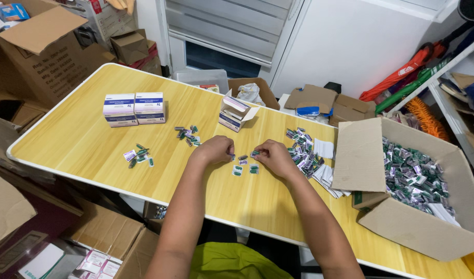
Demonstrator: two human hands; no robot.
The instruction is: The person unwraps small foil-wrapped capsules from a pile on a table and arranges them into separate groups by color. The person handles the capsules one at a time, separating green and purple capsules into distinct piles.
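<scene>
Sorting step, frame centre: your left hand [213, 150] and right hand [273, 156] each pinch small vials [245, 164] on tabletop [82, 139]; next, careful alignment likely.

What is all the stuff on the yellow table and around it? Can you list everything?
table: one, yellow wood-look top, white rim, fills the middle
closed small boxes: two, white and purple, side by side at far left
open small box: one, white and purple, far middle
small packets: several, green and grey, by the hands
packet piles: two small groups to the left, one bigger heap to the right
paper leaflets: a stack, white, right of the hands
big carton: one, brown, right end, full of green packets
cardboard boxes: many, brown, around the table
left hand: curled over a packet
right hand: pinching a packet
</scene>
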